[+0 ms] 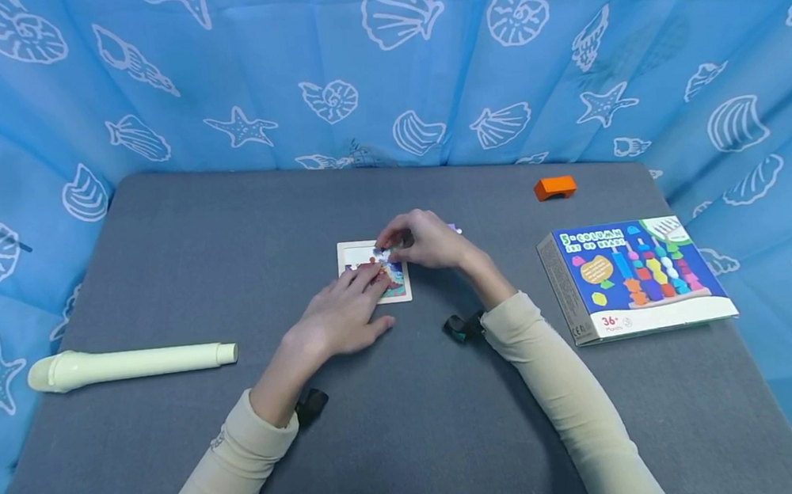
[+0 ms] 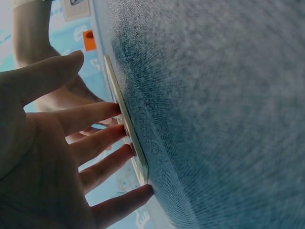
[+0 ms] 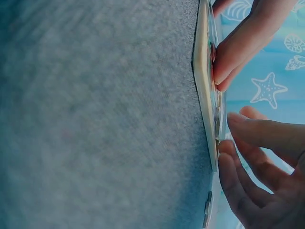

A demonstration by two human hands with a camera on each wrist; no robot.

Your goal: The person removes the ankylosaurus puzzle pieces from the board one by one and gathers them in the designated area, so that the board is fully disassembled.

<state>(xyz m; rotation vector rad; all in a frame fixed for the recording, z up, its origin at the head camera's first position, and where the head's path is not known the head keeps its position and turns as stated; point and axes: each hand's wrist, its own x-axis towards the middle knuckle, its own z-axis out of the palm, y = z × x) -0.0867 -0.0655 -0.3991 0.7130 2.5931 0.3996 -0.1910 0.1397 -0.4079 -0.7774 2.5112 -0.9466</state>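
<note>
A small jigsaw puzzle in a pale wooden tray (image 1: 404,295) lies flat near the middle of the table, with colourful pieces in its lower part and a whitish bare area at its upper left. My left hand (image 1: 334,316) reaches over it from the left, its fingers spread and fairly straight, fingertips pressing on the puzzle. From the right, my right hand (image 1: 431,242) pinches a puzzle piece (image 1: 384,254) between thumb and fingers at the tray's upper right; the fingers partly hide it. In the right wrist view the right fingertips (image 3: 232,119) are right at the tray's surface.
A loose purple puzzle piece (image 1: 454,228) lies just beyond the right hand. Further right are an orange arch block (image 1: 555,188) and a bead-set box (image 1: 638,275). On the left lies a pale green microphone-shaped object (image 1: 131,365). A blue seashell curtain (image 1: 348,45) hangs behind the table.
</note>
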